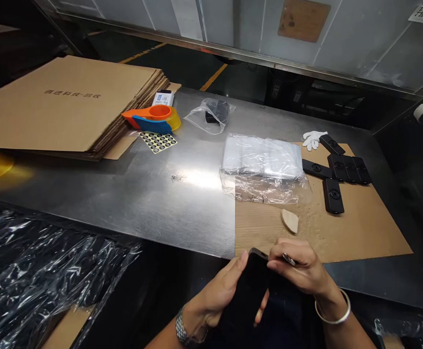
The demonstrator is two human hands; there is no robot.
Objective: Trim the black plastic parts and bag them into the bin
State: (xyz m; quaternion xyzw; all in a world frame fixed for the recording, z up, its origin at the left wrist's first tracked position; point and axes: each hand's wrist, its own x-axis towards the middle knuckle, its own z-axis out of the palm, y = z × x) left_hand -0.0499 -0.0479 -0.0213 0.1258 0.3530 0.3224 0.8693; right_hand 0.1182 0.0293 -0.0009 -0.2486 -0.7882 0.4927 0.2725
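Note:
My left hand (220, 291) is closed around a black oblong casing (255, 269), held tilted up in front of the table's near edge. A slot shows in its upper end. My right hand (300, 264) is closed at that end, gripping a thin tool with a shiny metal tip (288, 259); most of the tool is hidden in the fist. Just beyond the hands, a pale beige wedge-shaped pad (290, 221) lies on a cardboard sheet (364, 228). Several similar black casings (333, 196) with round details rest on the sheet's right part.
Clear plastic bags (262, 160) lie across the cardboard's left corner, a white glove (314, 139) behind. Farther left are a bagged black part (217, 114), a sticker sheet (158, 142), an orange-and-blue tape dispenser (151, 118) and stacked flat cardboard (69, 106). Black plastic wrap (44, 261) fills the lower left.

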